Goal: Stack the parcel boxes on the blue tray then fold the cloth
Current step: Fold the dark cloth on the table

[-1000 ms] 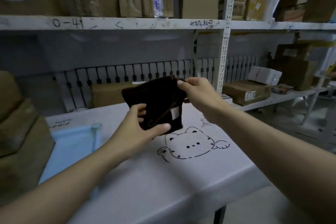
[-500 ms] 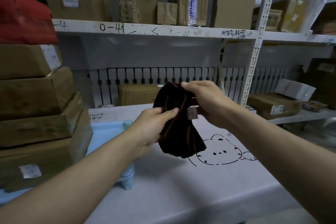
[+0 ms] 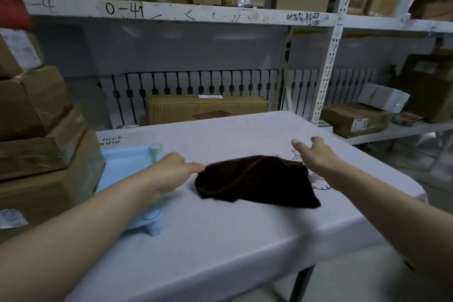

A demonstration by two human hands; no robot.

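The dark brown cloth [image 3: 255, 180] lies folded in a loose bundle on the white table [image 3: 220, 240]. My left hand [image 3: 171, 170] is low at the cloth's left edge, one fingertip touching it. My right hand [image 3: 316, 155] hovers just behind the cloth's right rear corner with its fingers spread, holding nothing. Several brown parcel boxes [image 3: 36, 154] stand stacked at the left on the blue tray [image 3: 127, 162], whose right rim and legs stick out from under them.
A metal shelf rack [image 3: 328, 68] with cardboard boxes stands behind the table. A flat carton [image 3: 206, 108] lies on the shelf just past the table's far edge. The table's right edge drops off to the floor.
The cloth was held up in both hands and now lies on the table. Both hands have let go and dropped low beside it.
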